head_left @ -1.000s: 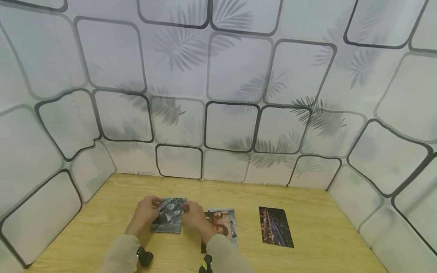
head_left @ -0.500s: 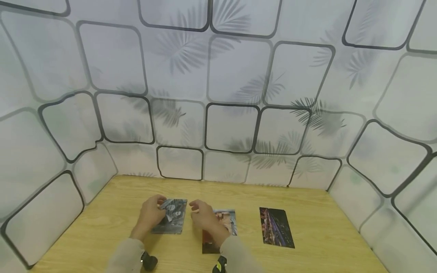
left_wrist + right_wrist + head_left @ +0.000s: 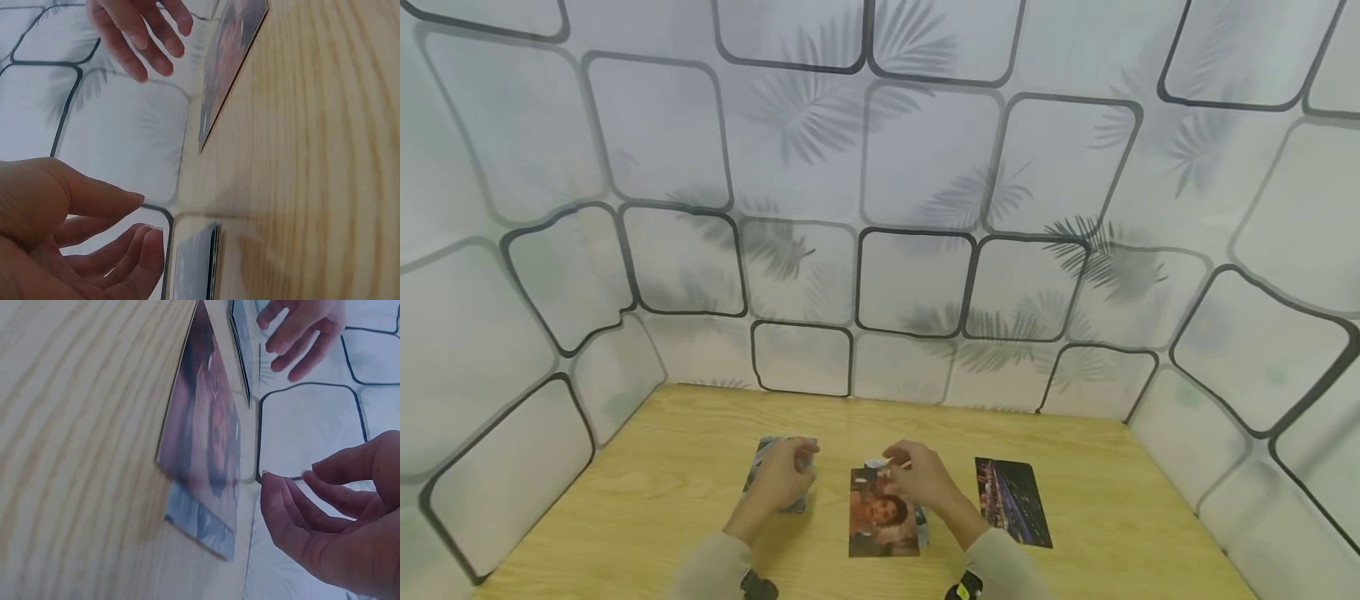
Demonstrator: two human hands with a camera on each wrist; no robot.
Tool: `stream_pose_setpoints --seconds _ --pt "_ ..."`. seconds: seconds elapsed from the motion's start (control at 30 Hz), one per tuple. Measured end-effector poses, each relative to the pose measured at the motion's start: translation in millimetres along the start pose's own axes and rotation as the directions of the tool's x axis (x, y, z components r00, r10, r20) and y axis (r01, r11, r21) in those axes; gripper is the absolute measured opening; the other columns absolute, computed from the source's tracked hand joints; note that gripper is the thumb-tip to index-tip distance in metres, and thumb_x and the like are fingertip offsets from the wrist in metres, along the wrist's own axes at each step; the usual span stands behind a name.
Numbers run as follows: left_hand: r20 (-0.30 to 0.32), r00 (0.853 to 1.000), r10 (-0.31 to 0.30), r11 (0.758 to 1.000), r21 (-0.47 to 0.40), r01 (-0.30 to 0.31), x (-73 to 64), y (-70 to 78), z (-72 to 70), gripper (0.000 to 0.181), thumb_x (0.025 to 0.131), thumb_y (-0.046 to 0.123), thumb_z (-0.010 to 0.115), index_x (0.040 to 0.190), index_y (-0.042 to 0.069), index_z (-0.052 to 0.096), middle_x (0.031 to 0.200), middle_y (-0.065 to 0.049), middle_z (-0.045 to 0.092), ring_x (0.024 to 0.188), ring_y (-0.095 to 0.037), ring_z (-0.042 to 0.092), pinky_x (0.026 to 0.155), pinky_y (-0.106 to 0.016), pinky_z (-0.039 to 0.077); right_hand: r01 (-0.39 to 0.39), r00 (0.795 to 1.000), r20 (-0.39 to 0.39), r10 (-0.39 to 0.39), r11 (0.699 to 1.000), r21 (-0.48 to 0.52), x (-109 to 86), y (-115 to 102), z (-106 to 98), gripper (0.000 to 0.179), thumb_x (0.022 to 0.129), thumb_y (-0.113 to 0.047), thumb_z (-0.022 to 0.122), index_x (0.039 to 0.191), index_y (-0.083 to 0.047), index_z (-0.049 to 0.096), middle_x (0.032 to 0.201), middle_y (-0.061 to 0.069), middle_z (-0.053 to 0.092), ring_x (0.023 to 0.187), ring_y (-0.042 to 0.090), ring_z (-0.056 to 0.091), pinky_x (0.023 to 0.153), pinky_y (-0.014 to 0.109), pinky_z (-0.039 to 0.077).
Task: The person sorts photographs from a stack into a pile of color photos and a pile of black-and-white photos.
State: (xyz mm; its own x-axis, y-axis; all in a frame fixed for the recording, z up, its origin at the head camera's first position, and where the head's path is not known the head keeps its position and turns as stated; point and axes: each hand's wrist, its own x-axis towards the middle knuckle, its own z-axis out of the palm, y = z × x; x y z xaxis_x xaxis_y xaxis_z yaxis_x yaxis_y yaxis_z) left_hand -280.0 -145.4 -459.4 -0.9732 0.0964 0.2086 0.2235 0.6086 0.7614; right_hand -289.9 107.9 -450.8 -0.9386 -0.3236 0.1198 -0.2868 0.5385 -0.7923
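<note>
My left hand [image 3: 781, 477] hovers over the black-and-white photo pile [image 3: 797, 505] and partly hides it in the head view. Its fingers are loosely bent with nothing between them, and in the left wrist view the pile [image 3: 195, 265] lies beside the fingertips. Over the upper right corner of a reddish photo showing a face [image 3: 878, 521] is my right hand [image 3: 921, 477], fingers relaxed and holding nothing. Beneath that photo, a bluish photo [image 3: 199, 517] sticks out along one edge.
A dark night-city photo [image 3: 1015, 502] lies to the right on the wood-grain table [image 3: 1105, 517]. Behind and at both sides hangs a pale patterned curtain [image 3: 910, 283] with dark rounded squares. Each wrist carries a black strapped device [image 3: 964, 587].
Both hands were at the black-and-white photo's edges. The right hand let go and moved right, uncovering the reddish photo; the left hand then came off its edge and shifted right over it.
</note>
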Motion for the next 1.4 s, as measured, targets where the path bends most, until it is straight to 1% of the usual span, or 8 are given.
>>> stream_pose_setpoints --seconds 0.13,0.27,0.47,0.53,0.67,0.93,1.1,1.4 --pt "0.032 0.999 0.011 1.000 -0.020 -0.010 -0.4 7.1 10.4 0.040 0.080 -0.008 0.069 0.119 -0.003 0.067 0.112 -0.022 0.070 0.093 -0.028 0.070 0.080 -0.044 0.063 -0.035 0.999 -0.027 0.034 0.999 -0.026 -8.8 10 -7 0.027 0.098 -0.008 0.063 0.121 0.006 0.066 0.114 0.022 0.069 0.099 0.034 0.068 0.072 0.040 0.061" --pt "0.052 0.999 0.004 1.000 -0.023 -0.003 1.3 10.8 21.6 0.038 0.080 -0.008 0.070 0.117 -0.003 0.068 0.111 -0.022 0.071 0.094 -0.030 0.071 0.080 -0.043 0.064 -0.054 0.998 -0.045 0.052 0.997 -0.051 -14.3 15 -11 0.027 0.094 -0.006 0.066 0.117 0.007 0.067 0.107 0.019 0.070 0.094 0.030 0.069 0.070 0.037 0.060" --pt "0.077 0.997 -0.004 0.999 -0.034 0.007 1.7 18.4 33.8 0.036 0.080 -0.006 0.071 0.116 -0.001 0.069 0.111 -0.022 0.071 0.098 -0.033 0.070 0.081 -0.046 0.063 -0.097 0.993 -0.068 0.093 0.994 -0.052 -21.1 21 -14 0.028 0.091 -0.005 0.064 0.117 0.005 0.069 0.107 0.019 0.070 0.083 0.020 0.066 0.062 0.031 0.058" --pt "0.089 0.996 -0.010 0.999 -0.044 0.014 0.7 21.2 35.5 0.038 0.080 -0.005 0.070 0.117 -0.001 0.069 0.114 -0.023 0.070 0.102 -0.037 0.068 0.084 -0.051 0.061 -0.115 0.991 -0.077 0.112 0.993 -0.029 -22.2 22 -15 0.028 0.092 -0.005 0.063 0.118 0.005 0.069 0.108 0.019 0.070 0.079 0.018 0.066 0.061 0.031 0.059" --pt "0.103 0.994 -0.030 0.998 -0.050 0.036 -2.0 25.8 37.2 0.040 0.078 -0.004 0.070 0.118 0.000 0.069 0.119 -0.025 0.067 0.109 -0.042 0.065 0.088 -0.056 0.059 -0.157 0.984 -0.083 0.158 0.987 0.016 -23.8 23 -15 0.028 0.095 -0.007 0.064 0.121 0.005 0.068 0.112 0.021 0.069 0.081 0.019 0.068 0.063 0.034 0.060" --pt "0.124 0.992 -0.016 0.998 -0.057 0.023 -5.1 24.1 39.5 0.040 0.078 -0.006 0.073 0.117 -0.002 0.068 0.117 -0.027 0.067 0.105 -0.041 0.067 0.086 -0.054 0.061 -0.213 0.974 -0.048 0.221 0.969 0.127 -26.2 23 -14 0.031 0.098 -0.006 0.063 0.125 0.009 0.063 0.117 0.026 0.067 0.079 0.021 0.071 0.068 0.037 0.065" --pt "0.142 0.990 -0.014 0.997 -0.072 0.024 -4.6 24.5 40.7 0.040 0.078 -0.006 0.073 0.118 -0.003 0.067 0.117 -0.029 0.066 0.104 -0.041 0.068 0.085 -0.054 0.062 -0.216 0.974 -0.036 0.225 0.962 0.167 -25.7 26 -13 0.034 0.097 -0.005 0.063 0.127 0.010 0.061 0.119 0.028 0.065 0.084 0.023 0.073 0.072 0.039 0.066" --pt "0.132 0.991 -0.008 0.997 -0.072 0.018 -4.7 25.5 40.9 0.037 0.078 -0.008 0.071 0.115 -0.004 0.067 0.111 -0.027 0.069 0.101 -0.040 0.069 0.085 -0.053 0.061 -0.204 0.979 0.022 0.204 0.951 0.233 -26.2 30 -13 0.040 0.098 -0.006 0.064 0.133 0.012 0.057 0.124 0.030 0.061 0.092 0.024 0.072 0.078 0.039 0.066"
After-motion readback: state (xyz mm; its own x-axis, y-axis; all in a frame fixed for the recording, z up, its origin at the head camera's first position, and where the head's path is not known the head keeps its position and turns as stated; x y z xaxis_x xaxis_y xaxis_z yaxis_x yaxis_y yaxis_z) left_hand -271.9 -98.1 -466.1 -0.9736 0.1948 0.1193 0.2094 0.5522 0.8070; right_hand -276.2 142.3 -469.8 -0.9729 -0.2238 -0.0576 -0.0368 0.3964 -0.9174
